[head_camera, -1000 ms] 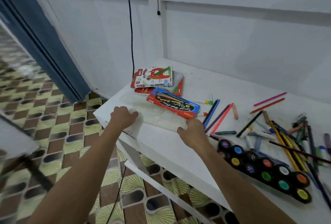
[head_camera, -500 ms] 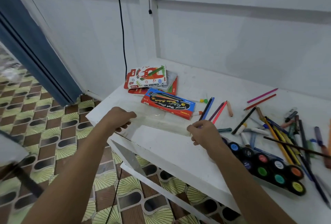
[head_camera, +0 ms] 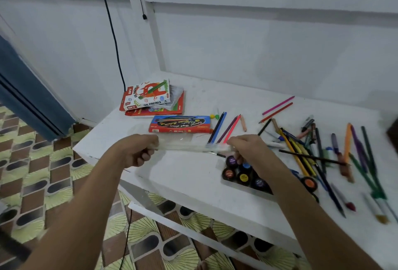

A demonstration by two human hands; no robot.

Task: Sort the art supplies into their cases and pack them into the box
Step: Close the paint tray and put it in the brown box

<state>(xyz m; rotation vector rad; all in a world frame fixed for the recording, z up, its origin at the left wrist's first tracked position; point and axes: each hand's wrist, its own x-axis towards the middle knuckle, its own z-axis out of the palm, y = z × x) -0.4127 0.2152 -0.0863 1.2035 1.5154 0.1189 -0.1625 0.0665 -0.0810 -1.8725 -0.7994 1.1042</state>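
Note:
A clear plastic tray [head_camera: 189, 148] hangs just above the white table [head_camera: 185, 174], seen almost edge-on. My left hand [head_camera: 137, 151] grips its left end and my right hand [head_camera: 247, 149] grips its right end. Behind it lies a red and blue pencil case [head_camera: 179, 124]. An oil pastels box [head_camera: 146, 95] rests on a stack at the back left. A set of paint pots [head_camera: 243, 173] sits under my right forearm, partly hidden. Loose pencils and markers [head_camera: 312, 146] are scattered to the right.
The table's left corner and front edge drop to a patterned tile floor [head_camera: 36, 181]. A black cable [head_camera: 112, 32] hangs down the white wall. A blue curtain [head_camera: 23, 97] stands at the far left. A lower shelf rail [head_camera: 183, 224] runs under the table.
Both hands have lifted the clear tray off the table and carried it rightwards, tilting it until it shows edge-on. My view has shifted right too.

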